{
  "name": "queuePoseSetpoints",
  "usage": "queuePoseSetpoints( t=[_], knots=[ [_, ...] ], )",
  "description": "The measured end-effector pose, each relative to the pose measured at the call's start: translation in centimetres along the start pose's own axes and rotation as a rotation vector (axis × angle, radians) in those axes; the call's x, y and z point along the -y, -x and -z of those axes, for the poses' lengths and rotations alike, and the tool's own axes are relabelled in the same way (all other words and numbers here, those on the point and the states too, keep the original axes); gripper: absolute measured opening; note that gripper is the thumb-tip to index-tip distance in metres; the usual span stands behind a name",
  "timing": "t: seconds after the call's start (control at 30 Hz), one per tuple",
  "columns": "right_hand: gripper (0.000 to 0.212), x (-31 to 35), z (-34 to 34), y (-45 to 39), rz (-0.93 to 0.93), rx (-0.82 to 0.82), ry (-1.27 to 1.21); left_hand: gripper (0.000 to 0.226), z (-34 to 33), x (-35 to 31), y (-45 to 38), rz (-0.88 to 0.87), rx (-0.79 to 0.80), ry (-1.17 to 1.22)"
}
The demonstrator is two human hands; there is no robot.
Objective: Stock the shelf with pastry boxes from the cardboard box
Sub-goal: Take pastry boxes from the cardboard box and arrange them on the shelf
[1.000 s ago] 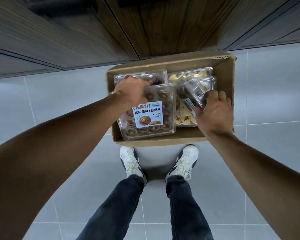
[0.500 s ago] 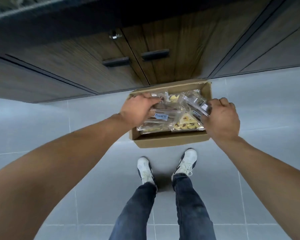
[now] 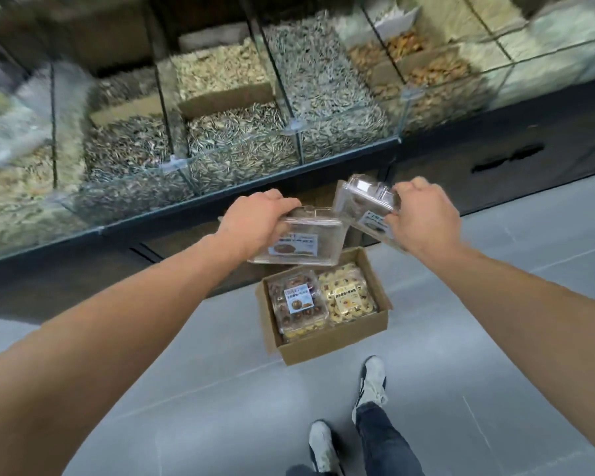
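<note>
Your left hand (image 3: pixel 255 225) grips one pastry box (image 3: pixel 306 242), your right hand (image 3: pixel 423 218) another (image 3: pixel 361 204), edges nearly touching above the carton (image 3: pixel 327 341); open floor (image 3: pixel 478 338) around.

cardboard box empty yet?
No. The cardboard box still holds a chocolate pastry box beside a yellow pastry box.

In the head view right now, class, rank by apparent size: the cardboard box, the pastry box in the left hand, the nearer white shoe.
1. cardboard box
2. pastry box in the left hand; nearer the camera, so unsure
3. white shoe
</note>
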State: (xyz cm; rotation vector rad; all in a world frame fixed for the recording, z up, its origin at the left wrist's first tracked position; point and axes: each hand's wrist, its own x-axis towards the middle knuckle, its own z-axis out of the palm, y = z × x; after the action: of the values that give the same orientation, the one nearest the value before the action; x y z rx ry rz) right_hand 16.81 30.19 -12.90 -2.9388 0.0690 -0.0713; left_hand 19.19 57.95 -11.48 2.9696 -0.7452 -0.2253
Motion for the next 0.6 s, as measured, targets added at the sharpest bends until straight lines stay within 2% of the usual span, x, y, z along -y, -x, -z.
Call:
queuePoseSetpoints(
  t=[0.27,0.5,0.6],
  knots=[
    [0.026,1.2,14.2,3.7,-0.025,-0.099,0.089,0.038,12.2,-3.0,3.2,-0.043,-0.172,-0.048],
    [0.047,0.2,22.0,5.5,-0.034,-0.248,0.140,0.033,17.9,-5.6,3.3,-0.045,-0.299,-0.116],
    [0.046,-1.1,23.9,5.4,-0.032,-0.297,0.155,0.037,19.1,-6.8,2.4,-0.075,-0.366,-0.145]
  ],
)
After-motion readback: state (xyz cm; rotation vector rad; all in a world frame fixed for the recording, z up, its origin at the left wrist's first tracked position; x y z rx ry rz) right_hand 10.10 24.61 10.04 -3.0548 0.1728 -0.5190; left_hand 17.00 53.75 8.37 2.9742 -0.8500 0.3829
